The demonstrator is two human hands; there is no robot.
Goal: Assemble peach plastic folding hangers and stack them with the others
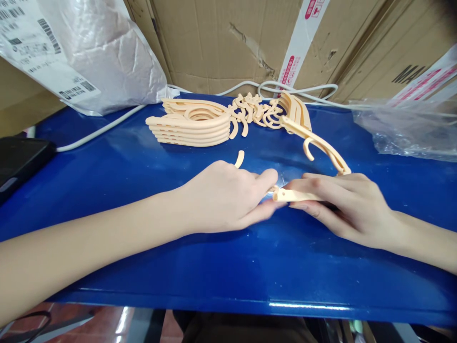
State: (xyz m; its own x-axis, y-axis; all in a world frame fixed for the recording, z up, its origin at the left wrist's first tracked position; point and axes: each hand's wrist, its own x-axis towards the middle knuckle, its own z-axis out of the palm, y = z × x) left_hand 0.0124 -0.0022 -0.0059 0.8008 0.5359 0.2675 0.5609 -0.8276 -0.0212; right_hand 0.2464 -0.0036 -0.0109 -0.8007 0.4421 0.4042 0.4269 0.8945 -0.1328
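Note:
My left hand [228, 195] is closed around a small peach plastic hook piece [239, 158], whose curved tip sticks out above my knuckles. My right hand [342, 205] pinches the end of a peach plastic hanger [321, 145] that runs up and away to the back. The two hands meet at the hanger's near end [285, 194], fingertips almost touching, low over the blue table [143, 190].
A stack of peach hanger bodies [193, 125] lies at the back left, a heap of loose hooks [255, 112] behind centre, more hanger parts [296, 109] beside it. White cable [107, 126], white plastic mailer [89, 52], clear bag [407, 126], cardboard boxes [232, 43], black phone [17, 159].

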